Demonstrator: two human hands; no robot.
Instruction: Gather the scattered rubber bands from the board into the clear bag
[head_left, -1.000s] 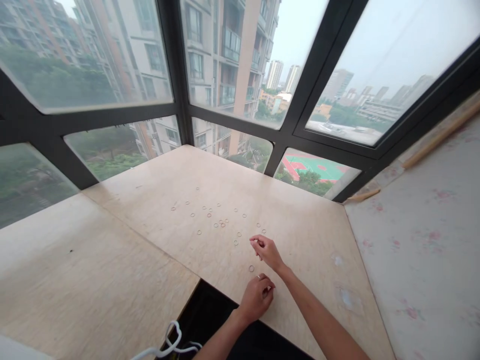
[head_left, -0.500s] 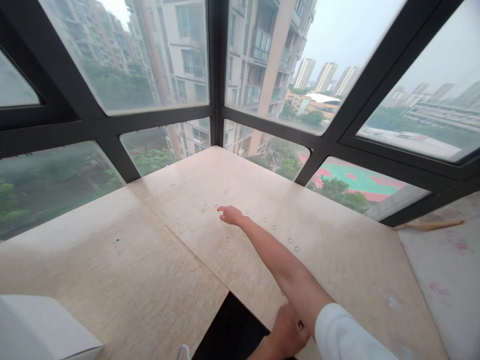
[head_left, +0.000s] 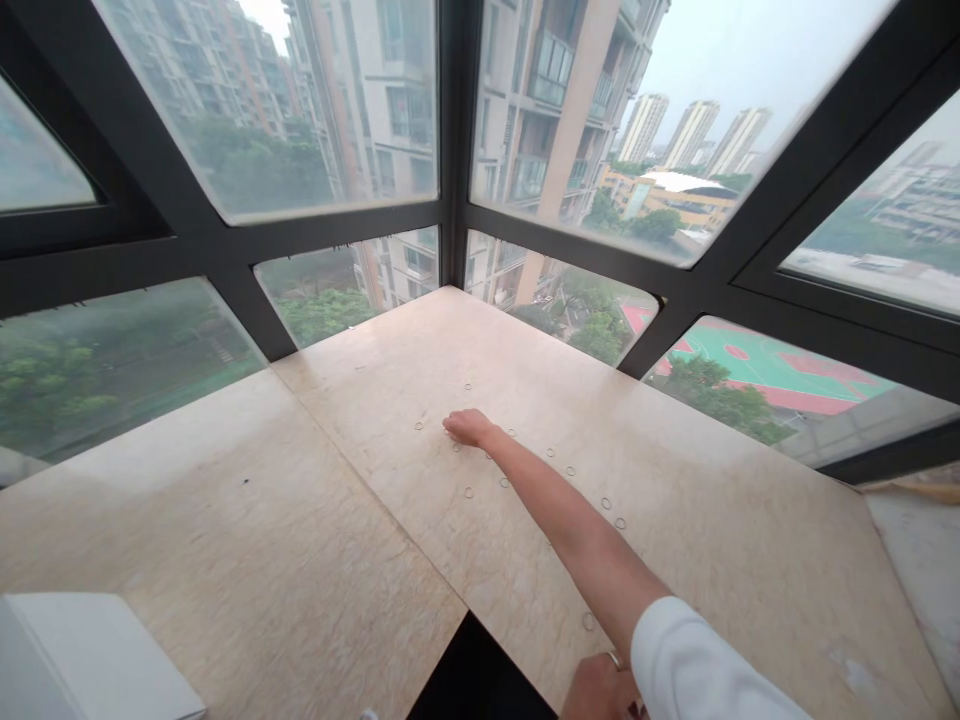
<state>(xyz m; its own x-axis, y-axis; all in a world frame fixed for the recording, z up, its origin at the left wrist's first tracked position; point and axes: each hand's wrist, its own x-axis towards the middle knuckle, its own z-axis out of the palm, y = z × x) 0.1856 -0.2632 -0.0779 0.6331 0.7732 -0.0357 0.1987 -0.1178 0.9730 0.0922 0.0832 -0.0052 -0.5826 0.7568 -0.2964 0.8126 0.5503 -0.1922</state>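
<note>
My right hand (head_left: 469, 427) reaches far across the beige stone-like surface, palm down. Its fingertips are pinched together on the surface, over the spot of a small thin ring that they now cover. Close by lie more small rings, one (head_left: 418, 427) to the left and one (head_left: 456, 447) just below the hand. Under my right forearm, at the bottom edge, my left hand (head_left: 600, 690) is curled closed and partly cut off. A thin ring (head_left: 613, 660) shows at its fingers; whether more is inside, I cannot tell.
Several more rings lie scattered right of the forearm, such as one ring (head_left: 620, 524). A white box (head_left: 97, 655) stands at lower left. A black flat panel (head_left: 476, 670) sits at the bottom. Dark window frames (head_left: 453, 150) border the surface behind.
My right fingers have gone from partly spread to pinched, covering a ring that showed beside them. The view has shifted, and my left hand sits lower in the picture.
</note>
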